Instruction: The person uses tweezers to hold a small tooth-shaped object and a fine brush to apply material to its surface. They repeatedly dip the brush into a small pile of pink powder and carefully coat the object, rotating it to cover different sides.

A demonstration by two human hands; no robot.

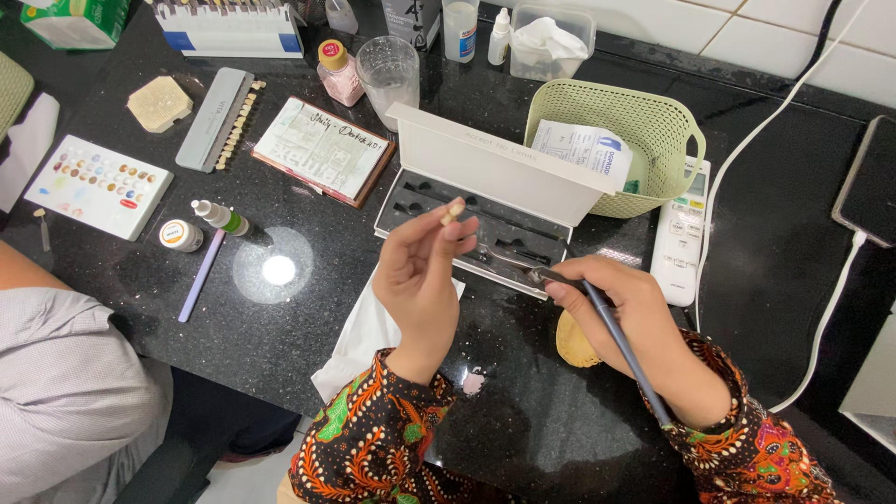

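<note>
The left hand (420, 271) pinches one small tooth-coloured piece (453, 212) at its fingertips, raised over the open white case (485, 201). At three o'clock of it, the right hand (625, 322) grips one thin brush (611, 336). Bare black worktop (280, 336) lies at nine o'clock; one green basket (625, 121) crowds one o'clock.

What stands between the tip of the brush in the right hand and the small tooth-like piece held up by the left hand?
Nothing visible. The left hand pinches the small pale piece at its fingertips, above the open case. The brush in the right hand points toward it across an open gap.
</note>
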